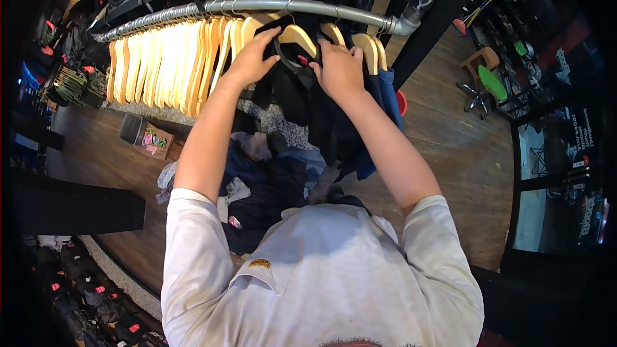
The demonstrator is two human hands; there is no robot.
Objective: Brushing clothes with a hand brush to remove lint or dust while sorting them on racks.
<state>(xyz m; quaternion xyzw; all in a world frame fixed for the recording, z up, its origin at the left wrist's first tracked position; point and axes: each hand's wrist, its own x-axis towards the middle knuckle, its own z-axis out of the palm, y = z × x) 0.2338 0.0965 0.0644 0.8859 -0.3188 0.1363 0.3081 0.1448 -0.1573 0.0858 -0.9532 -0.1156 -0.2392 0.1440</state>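
A black shirt [283, 93] hangs from a pale wooden hanger [297, 38] in front of me, with a small red label showing inside its neck. My left hand [252, 59] is at the left side of the neckline, fingers reaching up along the collar and thumb against the cloth. On the opposite shoulder, my right hand [340, 69] grips the dark fabric, its fingers bent over the top and its thumb toward the neck opening. The undersides of both grips are hidden. Blue jeans [389, 99] hang just right of my right hand.
A metal rail [257, 4] carries a tight row of bare wooden hangers [160, 64] on the left. Below lies a heap of clothes [263, 180]. A grey bin [132, 129] stands on the wooden floor [450, 154] to the left; a green-seated chair [490, 83] stands far right.
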